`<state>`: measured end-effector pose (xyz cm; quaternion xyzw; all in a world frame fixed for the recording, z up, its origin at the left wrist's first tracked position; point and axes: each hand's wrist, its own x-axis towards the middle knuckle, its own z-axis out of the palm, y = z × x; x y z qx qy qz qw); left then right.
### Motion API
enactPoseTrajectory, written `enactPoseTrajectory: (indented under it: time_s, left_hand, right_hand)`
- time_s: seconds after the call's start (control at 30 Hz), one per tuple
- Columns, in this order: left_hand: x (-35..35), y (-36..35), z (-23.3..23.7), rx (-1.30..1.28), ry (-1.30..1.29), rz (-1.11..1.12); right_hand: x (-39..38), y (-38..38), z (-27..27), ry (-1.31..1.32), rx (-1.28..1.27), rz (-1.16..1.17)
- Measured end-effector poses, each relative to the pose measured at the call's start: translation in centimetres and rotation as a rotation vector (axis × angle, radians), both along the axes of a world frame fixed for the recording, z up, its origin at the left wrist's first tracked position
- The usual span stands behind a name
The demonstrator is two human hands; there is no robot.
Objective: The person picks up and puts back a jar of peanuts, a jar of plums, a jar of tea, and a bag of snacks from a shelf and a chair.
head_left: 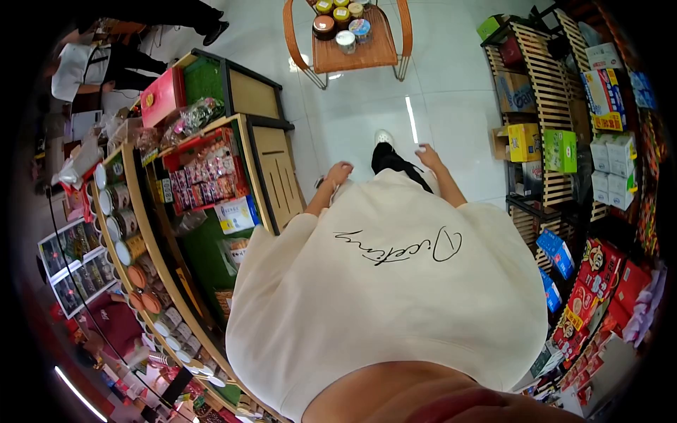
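Note:
My left hand hangs low at my left side, near the slatted wooden end of a display shelf but apart from it. Its fingers are loosely bent, with nothing seen in them. On the other side, my right hand is held out over the tiled floor with its fingers apart, holding nothing. Between the hands are my dark trouser leg and one white shoe. Ahead of me stands a wooden rattan chair bearing several lidded jars and tubs.
Left, the display shelf holds red snack packets, a pink box and jars. Slatted racks on the right carry a yellow box, a green box and red packages. A person in white is at upper left.

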<state>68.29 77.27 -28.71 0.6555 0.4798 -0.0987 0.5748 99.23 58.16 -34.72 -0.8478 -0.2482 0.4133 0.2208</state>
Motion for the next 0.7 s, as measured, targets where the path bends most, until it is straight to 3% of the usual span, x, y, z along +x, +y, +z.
enactPoseTrajectory:
  time_s: [0.03, 0.1, 0.17, 0.27, 0.37, 0.57, 0.7]
  left_hand:
    - [3.5, 2.6, 0.3, -0.033, -0.06, 0.027]
    - [7.1, 8.1, -2.6, 0.163, -0.167, 0.002]
    - [11.3, 11.4, 0.1, 0.209, -0.271, 0.007]
    - [13.7, 15.6, 2.8, 0.225, -0.206, 0.089]
    - [13.4, 18.9, 0.6, 0.219, -0.102, 0.044]
    - [13.9, 27.3, -1.4, 0.323, 0.051, -0.012]
    - [14.8, 34.0, -3.3, 0.343, 0.159, -0.104]
  right_hand:
    - [2.3, 3.7, 0.5, 0.001, 0.053, -0.005]
    - [5.2, 9.6, -1.8, -0.006, 0.075, 0.017]
    - [8.5, 13.5, 3.2, 0.047, 0.006, 0.009]
    - [10.4, 18.8, 0.9, -0.041, 0.126, -0.032]
    - [10.6, 22.7, 3.0, 0.135, 0.183, -0.099]
    - [10.2, 29.8, -0.6, 0.256, 0.109, -0.11]
    - [11.1, 35.5, -4.3, 0.234, -0.011, 0.004]
